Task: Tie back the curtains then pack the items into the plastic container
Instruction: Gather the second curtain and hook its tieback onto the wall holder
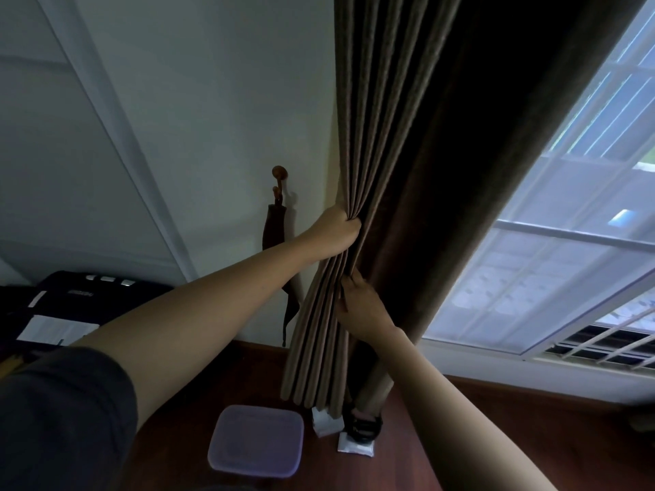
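Curtain (386, 143) fabric, brown and pleated, runs down the middle of the frame from the top edge to the reddish wooden counter (496, 437), with its folds gathered into a bundle at mid-height. The left hand (336, 233) grips that bundle from the left, its fingers (351, 228) curled tightly round the pleats. Just below it, the right hand (359, 308) holds the curtain's inner edge, fingertips tucked into the fabric and thumb against the folds. Left of the curtain, a dark tieback strap (273, 228) hangs loose from a round wooden hook (280, 173) on the pale wall, partly hidden behind the left forearm. On the counter at the bottom centre sits the plastic container (257, 441), its translucent purple lid on. Just right of it, under the curtain's hem, lie two small white packets (355, 449) and a small black item (365, 424) that is too dark to identify. A window (567, 242) with white bars fills the right side, and a black device (88, 295) sits at the left edge.
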Available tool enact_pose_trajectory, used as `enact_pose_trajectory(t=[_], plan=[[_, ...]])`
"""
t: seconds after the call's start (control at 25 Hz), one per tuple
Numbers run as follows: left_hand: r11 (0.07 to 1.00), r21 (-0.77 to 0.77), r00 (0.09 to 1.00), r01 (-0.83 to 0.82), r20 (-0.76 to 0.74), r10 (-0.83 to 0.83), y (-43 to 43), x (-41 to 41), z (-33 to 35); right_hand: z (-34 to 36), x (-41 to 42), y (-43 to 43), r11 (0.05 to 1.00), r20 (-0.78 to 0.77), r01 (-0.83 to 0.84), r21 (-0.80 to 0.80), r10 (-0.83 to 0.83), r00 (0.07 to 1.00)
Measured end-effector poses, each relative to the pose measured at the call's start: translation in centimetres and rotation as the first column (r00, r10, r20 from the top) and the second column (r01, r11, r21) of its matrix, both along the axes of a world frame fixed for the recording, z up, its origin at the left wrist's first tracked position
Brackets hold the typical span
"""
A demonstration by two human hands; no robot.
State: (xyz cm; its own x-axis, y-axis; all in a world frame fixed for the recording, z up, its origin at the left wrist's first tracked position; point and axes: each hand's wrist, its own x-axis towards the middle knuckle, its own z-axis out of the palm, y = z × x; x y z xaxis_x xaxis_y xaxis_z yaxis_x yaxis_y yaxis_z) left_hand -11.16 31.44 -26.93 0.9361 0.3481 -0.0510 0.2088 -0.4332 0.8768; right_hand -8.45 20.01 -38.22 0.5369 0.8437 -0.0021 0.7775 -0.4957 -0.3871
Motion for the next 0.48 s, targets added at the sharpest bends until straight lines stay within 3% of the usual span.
enact_pose_trajectory(t=[0.24,0.36,0.48], plan=[[0.999,-0.044,1.0,-0.004,0.009,0.004,0.0,-0.3,0.5,-0.6,0.0,0.6,0.999,0.005,0.011,-0.039,-0.011,1.0],[0.998,0.055,0.999,0.031,0.035,-0.033,-0.5,-0.2,0.6,-0.8,-0.4,0.8,0.999,0.016,0.03,-0.026,-0.029,0.999],[0.994,0.108,0.995,-0.02,0.096,0.009,-1.1,0.1,0.3,-1.1,-1.0,-0.2,0.992,-0.07,-0.006,-0.129,-0.003,0.998]])
